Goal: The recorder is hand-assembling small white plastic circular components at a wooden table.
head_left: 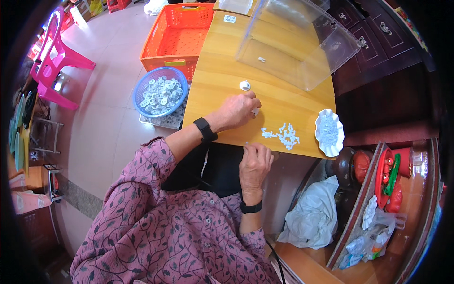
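From afar, I saw the left hand [238, 109] pinching a white piece [255, 111]. I couldn't tell the curled right hand's [255, 165] grip; white pegs [289, 138] lay ahead-right of it.

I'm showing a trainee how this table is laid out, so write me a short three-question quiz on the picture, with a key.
1. True or false: the white scalloped dish stands on the yellow table, to the right of the loose little white pieces.
2. Which holds a heap of pale disc-shaped pieces?
A) the orange crate
B) the blue basket
C) the clear plastic bin
3. Fill in: the person's ____ hand is nearer the round white piece lying on the table.

Key: 1. True. 2. B. 3. Left.
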The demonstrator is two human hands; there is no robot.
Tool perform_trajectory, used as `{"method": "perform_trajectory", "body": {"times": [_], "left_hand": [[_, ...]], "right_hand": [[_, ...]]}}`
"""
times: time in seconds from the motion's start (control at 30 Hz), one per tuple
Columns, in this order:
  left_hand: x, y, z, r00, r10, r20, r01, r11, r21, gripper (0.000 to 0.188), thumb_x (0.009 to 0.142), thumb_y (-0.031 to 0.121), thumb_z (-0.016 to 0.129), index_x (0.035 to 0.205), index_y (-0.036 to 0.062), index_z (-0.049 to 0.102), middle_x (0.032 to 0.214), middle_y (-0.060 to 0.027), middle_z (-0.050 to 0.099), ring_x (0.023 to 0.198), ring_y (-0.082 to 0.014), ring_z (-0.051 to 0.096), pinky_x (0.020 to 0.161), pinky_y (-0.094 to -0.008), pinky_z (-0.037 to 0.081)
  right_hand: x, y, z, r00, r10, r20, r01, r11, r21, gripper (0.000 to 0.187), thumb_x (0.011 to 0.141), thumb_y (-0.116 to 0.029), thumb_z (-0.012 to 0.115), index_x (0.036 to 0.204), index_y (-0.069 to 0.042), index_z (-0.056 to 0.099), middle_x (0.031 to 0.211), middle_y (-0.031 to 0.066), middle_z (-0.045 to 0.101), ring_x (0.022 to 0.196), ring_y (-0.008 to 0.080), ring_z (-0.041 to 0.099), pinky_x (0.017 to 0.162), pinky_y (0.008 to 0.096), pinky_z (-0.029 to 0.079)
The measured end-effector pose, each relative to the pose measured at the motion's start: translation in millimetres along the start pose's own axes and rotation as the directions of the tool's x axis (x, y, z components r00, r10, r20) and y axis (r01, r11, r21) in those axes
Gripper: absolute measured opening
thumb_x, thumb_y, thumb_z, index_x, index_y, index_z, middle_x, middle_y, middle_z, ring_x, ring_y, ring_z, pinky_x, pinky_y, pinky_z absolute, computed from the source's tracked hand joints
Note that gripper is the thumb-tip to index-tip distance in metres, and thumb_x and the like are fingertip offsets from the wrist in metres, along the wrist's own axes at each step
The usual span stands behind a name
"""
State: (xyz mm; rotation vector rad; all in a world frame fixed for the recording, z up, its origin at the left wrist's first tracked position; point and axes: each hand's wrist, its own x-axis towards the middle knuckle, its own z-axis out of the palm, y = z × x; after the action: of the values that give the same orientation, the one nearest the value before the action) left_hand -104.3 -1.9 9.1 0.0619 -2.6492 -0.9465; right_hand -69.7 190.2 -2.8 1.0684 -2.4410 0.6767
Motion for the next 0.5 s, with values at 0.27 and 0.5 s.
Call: {"method": "perform_trajectory", "body": {"times": [0.27,0.5], "left_hand": [[-26.5,2.2,0.9,1.0,0.008,-0.005,-0.008,0.998,-0.063,0.022,0.075,0.004,0.073,0.096,-0.0022,0.068,0.098,-0.0206,0.062,0.087,-0.041,0.065,0.076,-0.0467,0.054],[-46.7,10.7,-17.2,0.999,-0.024,0.02,0.029,0.96,-0.278,0.015,0.078,0.006,0.07,0.09,-0.0022,0.069,0.089,-0.0208,0.066,0.081,-0.0354,0.067,0.072,-0.0423,0.054]], "right_hand": [[-0.4,-1.8,1.2,1.0,-0.015,-0.01,0.015,1.0,-0.01,0.007,0.086,-0.005,0.068,0.092,-0.004,0.063,0.093,0.0101,0.06,0.09,0.0297,0.058,0.076,0.042,0.045],[-7.5,0.6,7.8,0.962,0.267,-0.066,-0.233,0.918,0.321,0.008,0.091,-0.005,0.064,0.093,0.002,0.061,0.094,0.0149,0.061,0.086,0.0293,0.062,0.075,0.0403,0.051]]}}
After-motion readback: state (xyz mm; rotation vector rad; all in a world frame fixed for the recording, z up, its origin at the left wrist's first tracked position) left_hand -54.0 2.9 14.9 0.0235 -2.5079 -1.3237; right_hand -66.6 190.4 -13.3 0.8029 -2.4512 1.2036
